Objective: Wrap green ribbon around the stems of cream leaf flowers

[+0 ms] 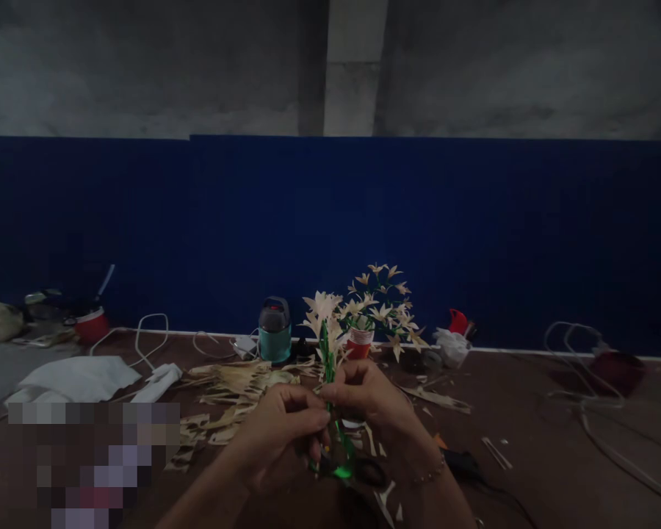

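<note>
My left hand (286, 430) and my right hand (366, 393) meet at the middle of the table, both pinched on the green stems of a bunch of handmade flowers (324, 312). Pale, pointed petals like dried husk form the blooms, which stand upright above my fingers. Below my hands hangs a green strip (344, 441), with a bright green patch at its lower end. Dark scissors (370, 472) lie under them, partly hidden. Just behind, more pale flowers (388, 312) fan out of a red and white paper cup (360, 342).
Pale husk pieces (236, 382) spread left of my hands. A teal-bodied jar (275, 334) stands behind them. White cloth (82, 378) lies at left, a white plastic bag (452, 347) at back right. Cables (589, 367) loop at far right, near a dark corded tool (460, 464).
</note>
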